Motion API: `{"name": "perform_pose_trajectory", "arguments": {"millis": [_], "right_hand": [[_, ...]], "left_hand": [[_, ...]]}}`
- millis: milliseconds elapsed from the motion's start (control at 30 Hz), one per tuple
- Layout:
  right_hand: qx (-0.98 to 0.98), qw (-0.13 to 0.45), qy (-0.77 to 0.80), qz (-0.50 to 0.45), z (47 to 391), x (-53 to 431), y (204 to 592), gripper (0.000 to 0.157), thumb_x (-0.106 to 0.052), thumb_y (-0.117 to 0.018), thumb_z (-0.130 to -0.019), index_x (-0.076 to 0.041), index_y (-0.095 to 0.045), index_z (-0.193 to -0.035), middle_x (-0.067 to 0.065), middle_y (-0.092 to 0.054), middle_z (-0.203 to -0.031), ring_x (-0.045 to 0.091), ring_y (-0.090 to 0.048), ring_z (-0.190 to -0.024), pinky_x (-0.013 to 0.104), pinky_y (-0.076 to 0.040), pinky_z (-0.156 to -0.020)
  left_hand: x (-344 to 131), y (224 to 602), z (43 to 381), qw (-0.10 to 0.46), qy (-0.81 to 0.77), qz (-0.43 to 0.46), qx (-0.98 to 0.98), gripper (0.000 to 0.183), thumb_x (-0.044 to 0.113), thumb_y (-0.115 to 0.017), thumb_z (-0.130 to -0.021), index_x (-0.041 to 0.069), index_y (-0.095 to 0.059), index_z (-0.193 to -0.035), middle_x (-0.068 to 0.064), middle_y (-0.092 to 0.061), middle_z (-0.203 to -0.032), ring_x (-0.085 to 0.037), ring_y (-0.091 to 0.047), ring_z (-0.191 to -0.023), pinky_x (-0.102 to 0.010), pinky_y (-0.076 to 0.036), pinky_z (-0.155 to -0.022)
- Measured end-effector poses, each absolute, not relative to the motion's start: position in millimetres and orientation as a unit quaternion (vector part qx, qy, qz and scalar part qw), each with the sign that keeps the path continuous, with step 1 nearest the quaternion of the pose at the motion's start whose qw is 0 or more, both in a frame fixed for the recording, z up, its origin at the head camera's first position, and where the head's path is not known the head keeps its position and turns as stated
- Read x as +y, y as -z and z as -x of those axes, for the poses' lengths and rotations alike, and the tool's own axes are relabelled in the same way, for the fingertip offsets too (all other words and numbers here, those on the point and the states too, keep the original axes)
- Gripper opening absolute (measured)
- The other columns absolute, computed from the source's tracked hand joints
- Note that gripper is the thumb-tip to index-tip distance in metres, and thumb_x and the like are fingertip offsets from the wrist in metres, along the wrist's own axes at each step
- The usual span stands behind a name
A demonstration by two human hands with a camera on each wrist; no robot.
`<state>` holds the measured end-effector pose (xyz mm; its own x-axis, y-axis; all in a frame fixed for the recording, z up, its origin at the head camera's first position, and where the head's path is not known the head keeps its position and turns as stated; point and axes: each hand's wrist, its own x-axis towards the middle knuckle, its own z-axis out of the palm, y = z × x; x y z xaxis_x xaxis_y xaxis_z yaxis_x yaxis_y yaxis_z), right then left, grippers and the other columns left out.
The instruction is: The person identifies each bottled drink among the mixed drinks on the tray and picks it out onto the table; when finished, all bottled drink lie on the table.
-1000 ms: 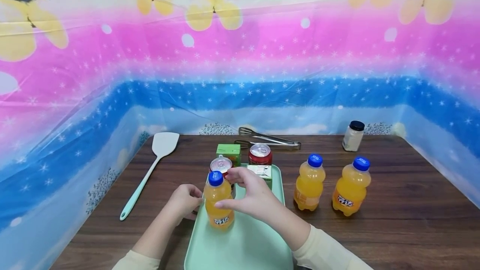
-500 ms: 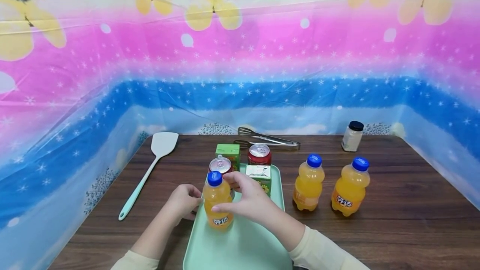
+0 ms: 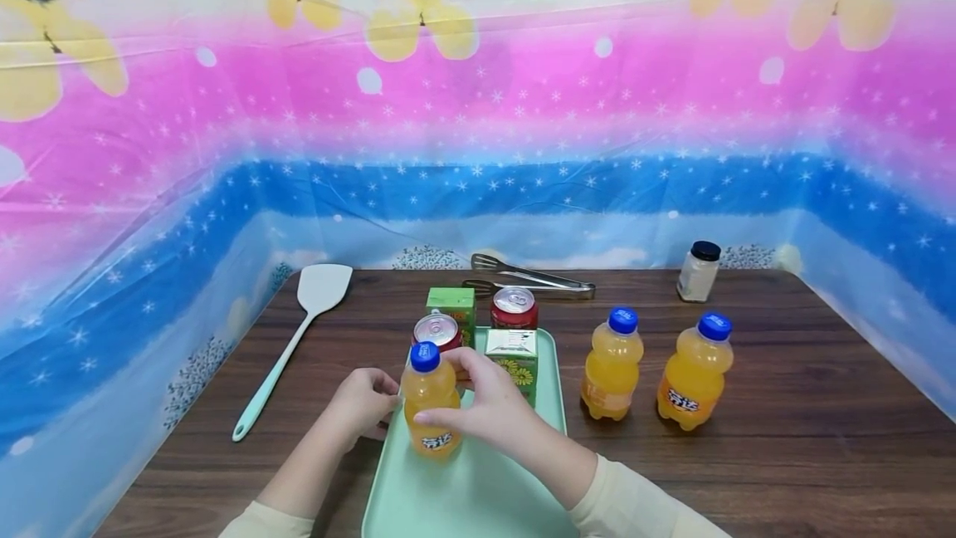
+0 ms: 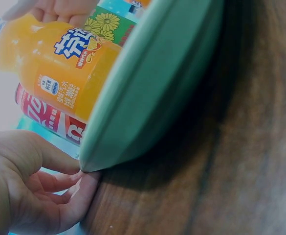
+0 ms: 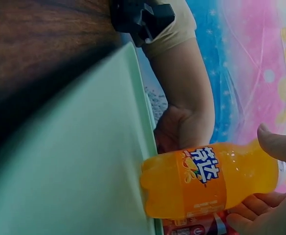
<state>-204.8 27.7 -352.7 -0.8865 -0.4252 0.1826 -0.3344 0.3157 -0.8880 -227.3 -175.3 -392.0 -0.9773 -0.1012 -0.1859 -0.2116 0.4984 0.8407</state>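
A bottle of orange soda [image 3: 431, 409] with a blue cap stands upright on the mint-green tray [image 3: 478, 496], near its left rim. My right hand [image 3: 496, 405] holds this bottle from the right, thumb on the near side and fingers behind; the right wrist view shows thumb and fingers [image 5: 260, 208] at its upper part. At the tray's left edge, my left hand [image 3: 364, 401] pinches the rim, as seen in the left wrist view [image 4: 40, 188]. Behind the bottle are two red soda cans [image 3: 514, 310] and two green drink cartons [image 3: 511, 364].
Two more orange soda bottles [image 3: 612, 368] stand on the wooden table [image 3: 807, 405] right of the tray. A white spatula [image 3: 302, 335] lies to the left. Metal tongs [image 3: 534, 279] and a black-lidded jar [image 3: 699, 272] are at the back.
My right hand has moved slightly left and down around the bottle, uncovering more of the front carton. The left hand stays at the tray's rim, and the bottle keeps its place.
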Motion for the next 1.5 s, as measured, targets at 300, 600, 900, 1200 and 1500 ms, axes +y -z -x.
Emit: {"name": "perform_pose_trajectory", "arguments": {"millis": [300,600,900,1200,1500], "right_hand": [[0.799,0.023,0.553,0.234,204,22,360,0.054,-0.030,-0.081,-0.073,-0.017,-0.054,-0.118,-0.010,-0.058,-0.107,0.012,-0.057,-0.102,0.036,-0.049,-0.090],[0.794,0.021,0.562,0.231,202,19,365,0.053,-0.028,-0.081,-0.074,-0.018,-0.053,-0.117,-0.011,-0.057,-0.105,0.011,-0.056,-0.101,0.031,-0.049,-0.088],[0.792,0.011,0.563,0.236,201,19,368,0.052,-0.029,-0.080,-0.075,-0.019,-0.052,-0.118,-0.011,-0.058,-0.106,0.011,-0.055,-0.101,0.031,-0.048,-0.088],[0.792,0.006,0.566,0.230,201,18,371,0.052,-0.030,-0.080,-0.075,-0.018,-0.053,-0.117,-0.010,-0.058,-0.105,0.014,-0.055,-0.101,0.033,-0.049,-0.087],[0.788,-0.001,0.571,0.228,201,17,372,0.050,-0.028,-0.079,-0.075,-0.018,-0.052,-0.116,-0.010,-0.057,-0.104,0.012,-0.054,-0.099,0.030,-0.049,-0.085]], "left_hand": [[-176,392,228,0.052,-0.486,0.092,0.867,0.009,0.001,-0.060,-0.087,-0.005,-0.059,-0.093,-0.015,-0.057,-0.085,-0.023,-0.061,-0.068,-0.037,-0.057,-0.054],[-176,392,227,0.058,-0.487,0.095,0.866,0.008,0.001,-0.060,-0.087,-0.005,-0.059,-0.094,-0.015,-0.057,-0.085,-0.023,-0.061,-0.069,-0.037,-0.057,-0.055],[-176,392,228,0.058,-0.484,0.092,0.868,0.008,0.001,-0.060,-0.087,-0.005,-0.058,-0.093,-0.015,-0.057,-0.085,-0.023,-0.061,-0.068,-0.037,-0.057,-0.054],[-176,392,228,0.061,-0.483,0.093,0.869,0.009,0.001,-0.060,-0.087,-0.005,-0.058,-0.094,-0.015,-0.057,-0.086,-0.023,-0.060,-0.069,-0.037,-0.057,-0.055],[-176,393,229,0.059,-0.487,0.095,0.866,0.008,0.001,-0.060,-0.087,-0.005,-0.058,-0.093,-0.015,-0.057,-0.085,-0.023,-0.060,-0.069,-0.037,-0.057,-0.054]]}}
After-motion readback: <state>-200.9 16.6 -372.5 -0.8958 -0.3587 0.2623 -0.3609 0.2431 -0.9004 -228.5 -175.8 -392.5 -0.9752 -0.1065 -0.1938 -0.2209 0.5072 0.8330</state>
